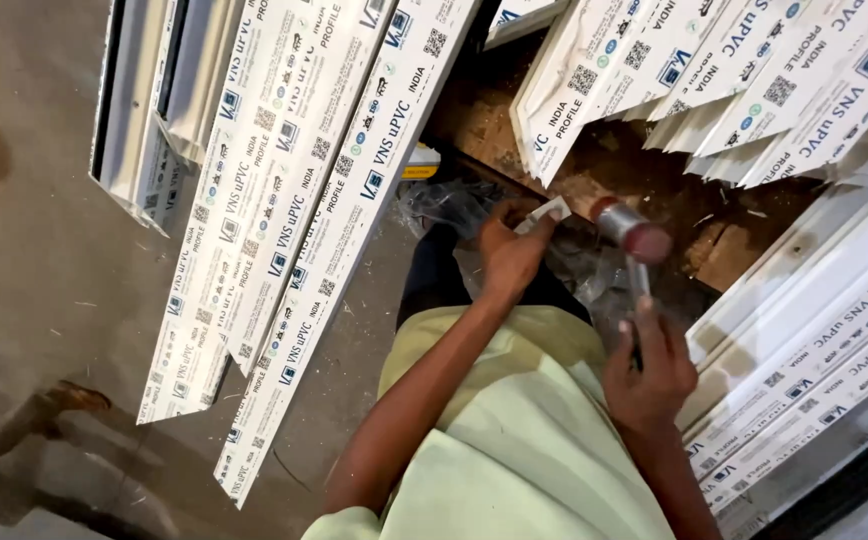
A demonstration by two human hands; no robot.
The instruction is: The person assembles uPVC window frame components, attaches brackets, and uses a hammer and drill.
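Note:
My left hand [510,252] pinches a small white plastic piece [548,212] low over a dark, littered patch of floor. My right hand [647,368] grips the handle of a hammer, whose blurred round head [632,229] with a reddish face hangs just right of the white piece. Both forearms reach out over my pale green garment [514,420].
Long white plastic window profiles with printed film lie on the grey concrete floor at left [284,230], fan out at top right [714,80] and stack at right [814,340]. A crumpled clear plastic bag [444,205] and a yellow object [420,163] lie near my left hand.

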